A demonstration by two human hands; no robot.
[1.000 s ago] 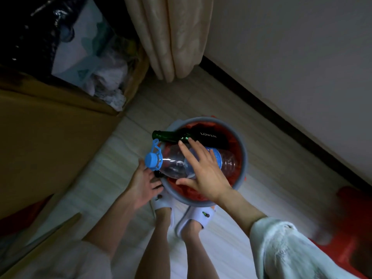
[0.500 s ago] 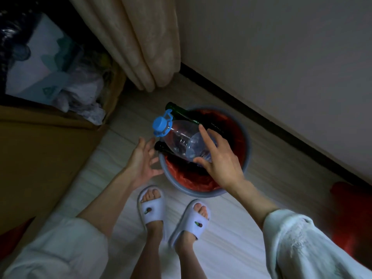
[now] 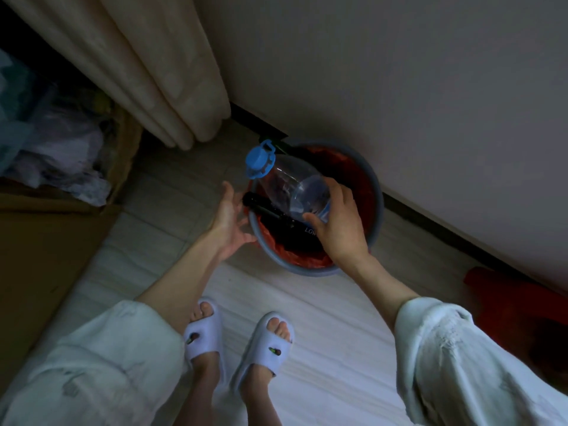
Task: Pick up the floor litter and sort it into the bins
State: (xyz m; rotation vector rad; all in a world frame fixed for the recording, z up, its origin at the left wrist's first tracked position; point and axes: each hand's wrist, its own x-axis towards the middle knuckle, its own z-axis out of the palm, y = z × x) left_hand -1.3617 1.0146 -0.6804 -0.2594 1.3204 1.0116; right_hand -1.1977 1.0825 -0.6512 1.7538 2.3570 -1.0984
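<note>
Bottle (image 3: 290,187) work looks half done: my right hand (image 3: 339,229) grips the clear plastic bottle, tilted over the grey bin (image 3: 378,210) by the far wall, not yet dropped. My left hand (image 3: 229,221) spreads open, touching the rim. Dark bottles (image 3: 276,216) already lie inside.

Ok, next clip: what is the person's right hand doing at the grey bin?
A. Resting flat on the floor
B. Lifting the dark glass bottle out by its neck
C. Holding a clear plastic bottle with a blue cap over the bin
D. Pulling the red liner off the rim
C: the right hand curls round the body of the clear plastic bottle, whose blue cap pokes out past the rim of the grey bin.
</note>
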